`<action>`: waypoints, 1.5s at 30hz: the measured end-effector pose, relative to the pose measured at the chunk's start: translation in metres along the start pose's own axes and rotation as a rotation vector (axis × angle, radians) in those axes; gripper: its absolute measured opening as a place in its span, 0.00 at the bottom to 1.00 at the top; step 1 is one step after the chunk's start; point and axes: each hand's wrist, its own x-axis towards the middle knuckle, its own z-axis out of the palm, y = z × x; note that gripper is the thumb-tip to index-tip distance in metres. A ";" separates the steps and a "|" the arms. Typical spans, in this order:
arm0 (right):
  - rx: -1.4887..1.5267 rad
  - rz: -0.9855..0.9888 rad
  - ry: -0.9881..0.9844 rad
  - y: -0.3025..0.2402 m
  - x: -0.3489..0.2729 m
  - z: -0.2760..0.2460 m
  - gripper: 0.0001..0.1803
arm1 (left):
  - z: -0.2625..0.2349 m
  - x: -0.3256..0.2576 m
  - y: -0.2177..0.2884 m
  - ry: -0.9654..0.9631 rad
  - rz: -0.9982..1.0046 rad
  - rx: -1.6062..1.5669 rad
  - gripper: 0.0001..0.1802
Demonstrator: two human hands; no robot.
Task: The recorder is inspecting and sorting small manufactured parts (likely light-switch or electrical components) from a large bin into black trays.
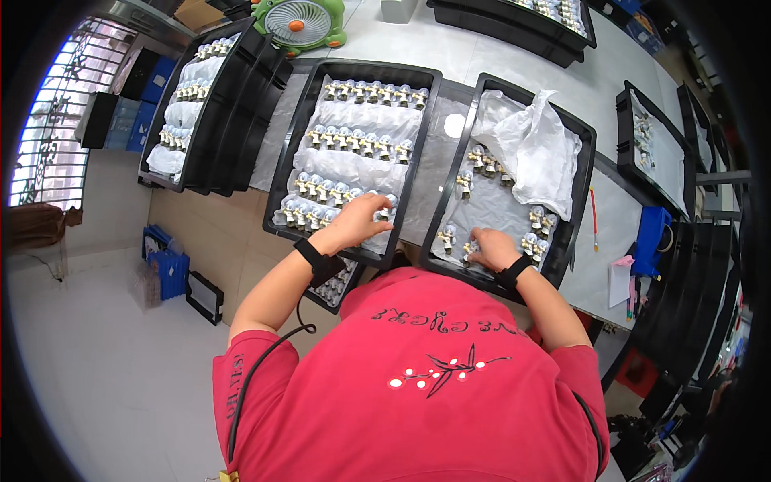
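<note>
Two black trays lined with white sheeting lie side by side before me. In the left tray, small white-and-gold figurines with pale blue round heads stand in several rows. My left hand is over its lower right corner, thumb and fingers closed around a figurine at a row's end. The right tray holds fewer figurines in loose groups and a crumpled white sheet. At its near edge my right hand pinches a figurine, partly hidden by the fingers. Another figurine lies just left of it.
Stacked black trays of figurines rise at the left. A green fan and another tray are at the back. To the right lie a red pen, a further tray and a blue holder.
</note>
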 end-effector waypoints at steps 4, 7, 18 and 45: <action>0.209 -0.094 -0.024 0.006 0.002 -0.016 0.22 | 0.000 0.005 0.042 -0.063 -0.020 -0.344 0.20; 0.506 -0.162 0.054 -0.002 -0.006 -0.043 0.22 | 0.005 0.010 0.062 -0.126 -0.065 -0.555 0.19; 1.148 -0.345 0.124 -0.068 -0.054 -0.124 0.24 | -0.008 0.009 0.129 -0.492 -0.019 -1.385 0.35; 0.824 -0.518 0.476 -0.086 -0.055 -0.106 0.46 | -0.006 -0.002 0.136 -0.231 0.089 -1.238 0.34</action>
